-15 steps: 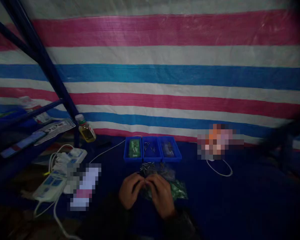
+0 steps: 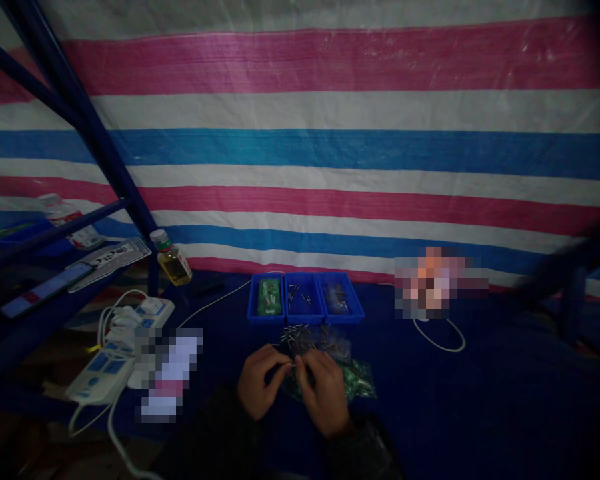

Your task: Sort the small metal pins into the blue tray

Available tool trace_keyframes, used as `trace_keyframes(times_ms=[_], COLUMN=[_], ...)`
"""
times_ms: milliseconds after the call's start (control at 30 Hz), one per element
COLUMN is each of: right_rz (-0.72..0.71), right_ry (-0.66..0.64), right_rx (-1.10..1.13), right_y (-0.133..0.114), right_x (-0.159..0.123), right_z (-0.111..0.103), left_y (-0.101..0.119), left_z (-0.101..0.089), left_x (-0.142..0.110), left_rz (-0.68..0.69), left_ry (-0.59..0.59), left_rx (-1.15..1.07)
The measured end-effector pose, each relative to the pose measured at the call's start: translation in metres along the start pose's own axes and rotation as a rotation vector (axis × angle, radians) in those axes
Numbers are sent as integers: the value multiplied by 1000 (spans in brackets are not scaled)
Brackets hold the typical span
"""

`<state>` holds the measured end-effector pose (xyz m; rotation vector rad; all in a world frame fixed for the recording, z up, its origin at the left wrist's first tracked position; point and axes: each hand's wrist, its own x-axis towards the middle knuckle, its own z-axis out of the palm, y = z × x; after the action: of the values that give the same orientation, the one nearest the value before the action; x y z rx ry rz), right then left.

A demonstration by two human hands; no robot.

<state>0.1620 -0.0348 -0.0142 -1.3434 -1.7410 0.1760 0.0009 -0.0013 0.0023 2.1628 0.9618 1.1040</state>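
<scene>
My left hand (image 2: 260, 385) and my right hand (image 2: 324, 390) are close together low in the middle, over a dark blue table (image 2: 480, 400). Both are curled, fingertips meeting in a pinch on something small that I cannot make out. Under and behind my right hand lies a clear bag of green parts (image 2: 359, 380). A heap of small metal pins (image 2: 295, 335) lies just beyond my fingers. Further back stand three blue trays (image 2: 304, 298), the left with a green part, the middle with a few pins.
White power strips with cords (image 2: 115, 347) lie at the left, beside a blurred-out object (image 2: 167, 373). A small bottle of yellow liquid (image 2: 173, 259) stands by a blue rack post (image 2: 105, 147). A white cable loop (image 2: 443, 337) lies at right. A striped tarp (image 2: 330, 133) forms the back wall.
My hands have drawn slightly apart and my right hand has shifted a little away from me. The view is a little sharper. Everything else is as before.
</scene>
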Motion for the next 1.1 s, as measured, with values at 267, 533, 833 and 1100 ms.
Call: trace_keyframes(times_ms=[267, 533, 833, 1100], right_rz=[-13, -5, -1, -12], right_ry=[49, 16, 50, 115], right_rx=[191, 208, 156, 181], right_y=[2, 4, 5, 7], right_x=[-3, -2, 0, 1], right_z=[-1, 2, -1, -1], left_y=[2, 2, -2, 6], left_z=[-6, -5, -3, -7], left_x=[3, 2, 1, 4], left_rz=[-54, -54, -42, -84], left_ry=[63, 43, 64, 81], left_rx=[-12, 9, 4, 17])
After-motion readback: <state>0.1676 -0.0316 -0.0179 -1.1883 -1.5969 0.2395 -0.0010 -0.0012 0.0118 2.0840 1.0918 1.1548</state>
